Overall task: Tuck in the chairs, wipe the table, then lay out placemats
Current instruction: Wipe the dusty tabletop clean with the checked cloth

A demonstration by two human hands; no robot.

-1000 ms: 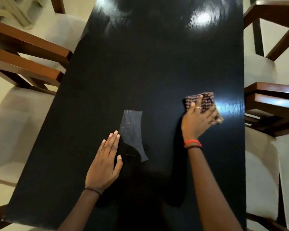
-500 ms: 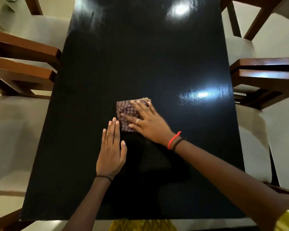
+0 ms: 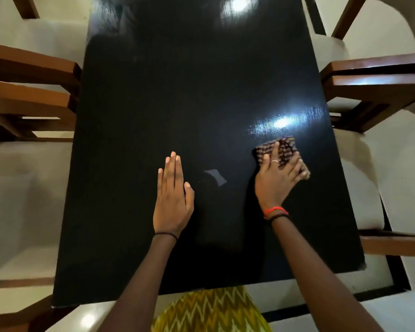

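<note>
1 cloth (image 3: 286,146) under right grip (image 3: 277,180)

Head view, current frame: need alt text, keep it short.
A person's right hand presses a folded checked cloth onto a glossy black table near its right edge. The left hand lies flat on the tabletop, apart from the cloth. Wooden chairs with pale seats stand along both sides.

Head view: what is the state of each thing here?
Table, bare, glossy, no placemats.
Checked cloth, folded, flat on the table.
Right hand, fingers spread, pressing the checked cloth.
Left hand, flat on the table, fingers straight.
Wooden chairs, close against the table's edges.
</note>
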